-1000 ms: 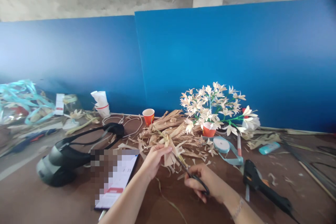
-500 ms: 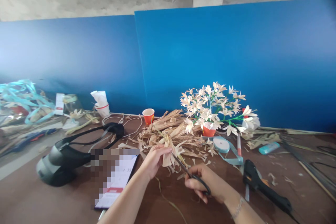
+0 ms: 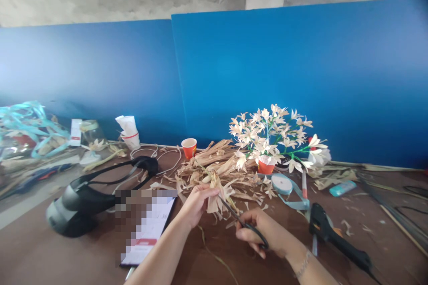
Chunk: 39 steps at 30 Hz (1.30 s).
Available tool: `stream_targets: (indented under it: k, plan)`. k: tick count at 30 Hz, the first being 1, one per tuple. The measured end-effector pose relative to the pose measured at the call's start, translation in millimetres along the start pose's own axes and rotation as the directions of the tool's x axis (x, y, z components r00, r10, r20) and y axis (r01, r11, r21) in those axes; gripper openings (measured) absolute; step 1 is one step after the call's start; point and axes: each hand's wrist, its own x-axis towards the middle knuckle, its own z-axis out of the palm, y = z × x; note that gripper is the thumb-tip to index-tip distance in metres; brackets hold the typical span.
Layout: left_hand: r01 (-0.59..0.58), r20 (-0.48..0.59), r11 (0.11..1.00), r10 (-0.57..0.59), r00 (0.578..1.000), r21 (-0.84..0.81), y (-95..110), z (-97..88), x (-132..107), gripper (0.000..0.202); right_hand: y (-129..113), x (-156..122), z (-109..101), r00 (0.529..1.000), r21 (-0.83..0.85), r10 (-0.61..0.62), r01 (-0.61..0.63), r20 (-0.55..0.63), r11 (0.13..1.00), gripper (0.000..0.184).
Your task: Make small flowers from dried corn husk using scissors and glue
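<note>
We hold a torn piece of pale dried corn husk (image 3: 216, 198) in our left hand (image 3: 199, 205), its fingers pressed together and pinching the piece against the thumb, just in front of a loose heap of tan dried corn husks (image 3: 214, 164). Our right hand (image 3: 257, 236) grips a pair of black-handled steel scissors (image 3: 249, 230), its fingers curled around the handles, and the narrow blades angle up toward the husk piece, their tips right beside it. A thin silver bracelet (image 3: 302, 265) circles the right wrist. The heap lies on a brown tabletop (image 3: 207, 267), with a blue painted board (image 3: 254, 75) rising behind it. To the right of the heap stands a bouquet of cream husk flowers on green stems (image 3: 270, 133), set in a red paper cup (image 3: 265, 167); a roll of pale blue ribbon (image 3: 281, 184) sits just in front of that cup, and a black hot glue gun (image 3: 334, 240) lies further right. Behind the heap and to its left stands a second red paper cup (image 3: 189, 148), with a stack of white paper cups (image 3: 130, 138) beyond it. Left of the heap rests a black headset with looping straps (image 3: 78, 205), and between that headset and our left hand lies a flat dark-edged card or device (image 3: 149, 231), pixelated — we cannot tell which.
</note>
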Motion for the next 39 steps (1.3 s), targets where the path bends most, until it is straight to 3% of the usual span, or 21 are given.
stream_targets:
  k: [10,14,17,22,27,29,35,39]
  plan:
    - [0.000,0.000,1.000,0.000,1.000,0.017,1.3,-0.2,0.8,0.017,-5.1,-1.4,-0.8,0.998,-0.056,0.048,-0.051,-0.046,0.997,0.018]
    - [-0.062,-0.051,0.997,0.064,0.997,0.036,3.4,3.6,-0.8,0.019,-4.1,-3.1,-9.2,0.999,-0.053,-0.009,0.007,-0.044,0.999,0.016]
    - [-0.139,-0.064,0.985,0.146,0.987,0.101,3.3,6.3,-0.7,0.017,-2.9,-3.0,-12.8,0.987,-0.042,-0.110,0.105,-0.114,0.994,0.015]
    - [-0.234,-0.028,0.953,0.243,0.970,0.191,3.5,7.7,-0.3,0.008,-5.2,-3.0,-8.6,0.923,-0.185,-0.287,0.244,-0.256,0.952,0.013]
    - [-0.181,0.020,0.910,0.187,0.982,0.372,7.0,10.9,-3.2,0.016,-5.5,-4.7,-5.3,0.840,-0.439,-0.446,0.291,-0.308,0.850,0.013]
    - [-0.174,0.036,0.911,0.173,0.984,0.375,7.3,11.5,-4.2,0.020,-3.4,-3.9,-4.1,0.811,-0.474,-0.482,0.299,-0.330,0.828,0.012]
    - [-0.073,0.037,0.997,0.071,0.997,0.033,-2.0,17.0,-6.6,0.023,4.5,7.4,7.4,0.753,-0.264,-0.453,0.369,-0.477,0.891,0.027]
    - [-0.067,0.094,0.996,0.061,0.994,0.062,-14.4,30.8,-9.9,0.030,7.2,13.8,14.0,0.732,-0.151,-0.413,0.398,-0.542,0.905,0.037]
